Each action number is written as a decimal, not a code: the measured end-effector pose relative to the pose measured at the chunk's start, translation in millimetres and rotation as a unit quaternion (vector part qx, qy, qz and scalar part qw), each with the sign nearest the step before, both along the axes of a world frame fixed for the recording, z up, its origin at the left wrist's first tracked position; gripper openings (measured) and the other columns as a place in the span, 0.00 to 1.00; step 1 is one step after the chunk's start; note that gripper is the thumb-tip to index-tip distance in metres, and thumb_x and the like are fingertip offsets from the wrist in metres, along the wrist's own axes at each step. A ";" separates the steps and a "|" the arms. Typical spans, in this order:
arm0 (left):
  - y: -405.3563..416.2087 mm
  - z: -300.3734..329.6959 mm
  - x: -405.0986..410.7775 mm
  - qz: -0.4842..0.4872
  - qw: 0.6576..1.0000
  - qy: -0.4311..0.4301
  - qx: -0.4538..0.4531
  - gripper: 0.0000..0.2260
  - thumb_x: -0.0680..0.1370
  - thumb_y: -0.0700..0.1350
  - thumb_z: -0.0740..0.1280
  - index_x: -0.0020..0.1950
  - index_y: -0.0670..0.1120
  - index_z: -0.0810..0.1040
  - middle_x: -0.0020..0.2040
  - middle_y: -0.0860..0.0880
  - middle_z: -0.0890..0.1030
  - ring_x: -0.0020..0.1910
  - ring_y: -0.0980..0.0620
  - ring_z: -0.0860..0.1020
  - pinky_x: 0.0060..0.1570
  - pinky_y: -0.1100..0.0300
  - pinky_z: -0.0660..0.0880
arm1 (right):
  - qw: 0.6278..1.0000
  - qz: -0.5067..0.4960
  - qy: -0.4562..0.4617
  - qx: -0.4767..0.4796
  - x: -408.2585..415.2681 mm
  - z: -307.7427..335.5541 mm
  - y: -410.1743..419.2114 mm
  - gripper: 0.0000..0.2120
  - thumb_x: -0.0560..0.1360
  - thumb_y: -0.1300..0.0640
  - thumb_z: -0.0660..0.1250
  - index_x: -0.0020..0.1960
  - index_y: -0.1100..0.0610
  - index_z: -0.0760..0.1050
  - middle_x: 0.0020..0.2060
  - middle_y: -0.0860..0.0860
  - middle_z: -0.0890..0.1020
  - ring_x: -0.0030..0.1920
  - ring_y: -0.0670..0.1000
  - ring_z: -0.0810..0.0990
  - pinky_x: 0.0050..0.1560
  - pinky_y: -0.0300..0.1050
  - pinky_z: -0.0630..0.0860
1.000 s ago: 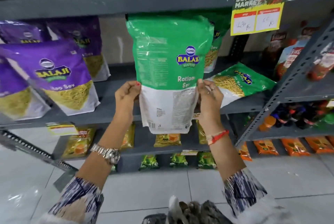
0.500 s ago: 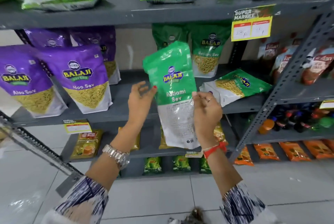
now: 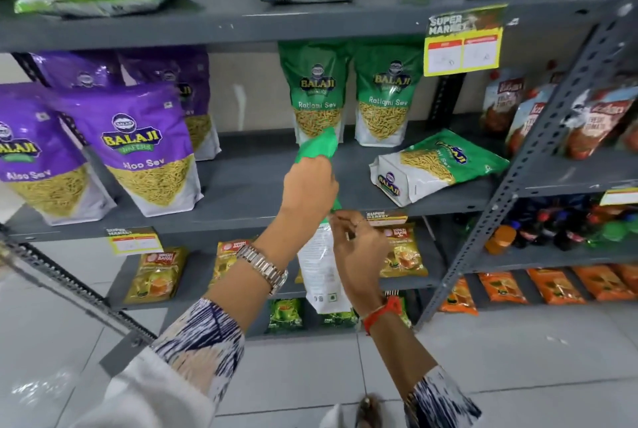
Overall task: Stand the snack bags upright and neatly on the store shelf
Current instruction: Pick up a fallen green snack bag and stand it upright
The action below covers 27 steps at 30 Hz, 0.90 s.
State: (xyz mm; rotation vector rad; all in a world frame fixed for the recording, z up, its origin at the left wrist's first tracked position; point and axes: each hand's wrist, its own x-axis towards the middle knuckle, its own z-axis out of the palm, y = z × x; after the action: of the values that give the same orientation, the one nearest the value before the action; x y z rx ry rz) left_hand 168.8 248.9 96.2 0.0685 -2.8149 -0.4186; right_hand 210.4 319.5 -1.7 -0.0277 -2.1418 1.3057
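A green and white Ratlami Sev bag point(image 3: 321, 265) hangs edge-on in front of the middle shelf point(image 3: 248, 182). My left hand point(image 3: 309, 186) grips its green top. My right hand point(image 3: 359, 251) pinches its side lower down. Two matching green bags point(image 3: 316, 93) point(image 3: 386, 93) stand upright at the back of the shelf. Another green bag point(image 3: 438, 165) lies flat on its side to the right. Purple Aloo Sev bags point(image 3: 141, 148) stand leaning at the left.
The top shelf point(image 3: 310, 18) holds flat-lying green and white bags. A yellow price tag point(image 3: 462, 44) hangs from its edge. Lower shelves carry small yellow packets point(image 3: 157, 274). A slanted grey upright point(image 3: 538, 158) borders red pouches and bottles on the right.
The held bag dropped lower and turned from facing me to edge-on. My left hand moved from its side up to its top. The view pulled back.
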 end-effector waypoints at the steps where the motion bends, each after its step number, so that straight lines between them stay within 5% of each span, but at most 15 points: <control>1: 1.0 -1.3 -0.7 -0.007 1.000 0.008 -0.005 0.11 0.77 0.39 0.56 0.54 0.35 0.72 0.52 0.33 0.78 0.51 0.33 0.77 0.47 0.47 0.73 | 0.999 0.027 -0.010 -0.030 0.0 -3.2 4.5 0.07 0.72 0.53 0.70 0.45 0.56 0.83 0.35 0.52 0.87 0.34 0.48 0.83 0.34 0.39 0.75; 5: -7.0 -7.6 -1.6 -0.055 0.997 0.046 0.003 0.16 0.75 0.34 0.54 0.61 0.35 0.69 0.49 0.30 0.79 0.48 0.30 0.76 0.46 0.43 0.71 | 0.937 0.142 -0.061 -0.314 -8.9 -11.7 33.8 0.03 0.72 0.62 0.70 0.44 0.55 0.81 0.38 0.47 0.86 0.41 0.47 0.82 0.46 0.45 0.79; 8: -18.5 -7.8 -0.7 -0.145 0.975 0.114 0.121 0.14 0.76 0.37 0.56 0.58 0.35 0.74 0.47 0.34 0.82 0.45 0.36 0.79 0.45 0.52 0.75 | 0.900 0.120 -0.067 -0.414 -26.8 -19.7 65.9 0.11 0.73 0.61 0.69 0.55 0.58 0.75 0.56 0.55 0.81 0.54 0.47 0.80 0.55 0.42 0.76; 10: -24.1 -0.4 -0.3 -0.187 0.951 0.108 0.220 0.10 0.78 0.37 0.58 0.51 0.35 0.77 0.41 0.45 0.81 0.35 0.56 0.79 0.34 0.72 0.70 | 0.896 0.142 -0.124 -0.403 -40.1 -20.6 80.2 0.17 0.72 0.55 0.70 0.60 0.50 0.71 0.66 0.55 0.75 0.64 0.50 0.74 0.61 0.44 0.72; 12: -29.3 5.9 -3.8 -0.211 0.927 0.078 0.300 0.10 0.78 0.37 0.58 0.40 0.39 0.75 0.34 0.52 0.76 0.29 0.66 0.74 0.31 0.75 0.66 | 0.895 0.203 -0.180 -0.353 -49.4 -19.6 87.5 0.26 0.67 0.45 0.71 0.63 0.46 0.68 0.68 0.50 0.72 0.68 0.49 0.71 0.66 0.47 0.67; 15: -37.9 5.3 -11.8 -0.226 0.879 0.027 0.418 0.10 0.79 0.38 0.57 0.47 0.37 0.77 0.38 0.54 0.81 0.37 0.64 0.77 0.40 0.68 0.74 | 0.846 0.324 -0.234 -0.354 -50.0 -15.2 88.2 0.36 0.61 0.38 0.75 0.64 0.50 0.70 0.59 0.47 0.80 0.60 0.47 0.78 0.58 0.43 0.76; 18: -43.8 2.7 -14.6 -0.220 0.835 -0.002 0.504 0.12 0.80 0.37 0.55 0.57 0.42 0.75 0.37 0.61 0.84 0.41 0.64 0.81 0.46 0.68 0.78 | 0.803 0.378 -0.232 -0.397 -46.1 -15.3 83.3 0.30 0.58 0.40 0.77 0.55 0.51 0.76 0.51 0.48 0.85 0.55 0.50 0.82 0.53 0.46 0.80; 21: -51.7 4.4 -15.2 -0.177 0.791 -0.012 0.586 0.13 0.81 0.40 0.53 0.48 0.47 0.77 0.35 0.61 0.85 0.38 0.63 0.82 0.41 0.67 0.79 | 0.827 0.351 -0.196 -0.393 -41.6 -11.4 73.9 0.25 0.59 0.41 0.77 0.53 0.47 0.80 0.52 0.49 0.85 0.56 0.52 0.82 0.60 0.52 0.77; 24: -64.0 4.2 -15.8 -0.137 0.760 0.005 0.635 0.13 0.81 0.40 0.54 0.45 0.48 0.76 0.33 0.60 0.84 0.35 0.64 0.81 0.38 0.68 0.78 | 0.833 0.332 -0.181 -0.405 -31.9 1.9 61.2 0.20 0.59 0.46 0.75 0.49 0.50 0.80 0.45 0.47 0.87 0.49 0.48 0.84 0.52 0.45 0.81; 27: -73.9 5.8 -13.6 -0.128 0.736 0.010 0.665 0.13 0.81 0.40 0.54 0.44 0.48 0.76 0.33 0.59 0.84 0.35 0.63 0.82 0.39 0.67 0.79 | 0.848 0.309 -0.175 -0.394 -26.4 13.8 52.1 0.11 0.67 0.53 0.74 0.49 0.52 0.80 0.45 0.50 0.87 0.49 0.52 0.84 0.53 0.48 0.81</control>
State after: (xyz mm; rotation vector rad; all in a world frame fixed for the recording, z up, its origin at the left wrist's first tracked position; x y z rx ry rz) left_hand 155.2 175.0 102.1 -0.0349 -1.8640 -2.3179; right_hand 184.0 371.6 12.0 0.1066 -1.7705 2.6775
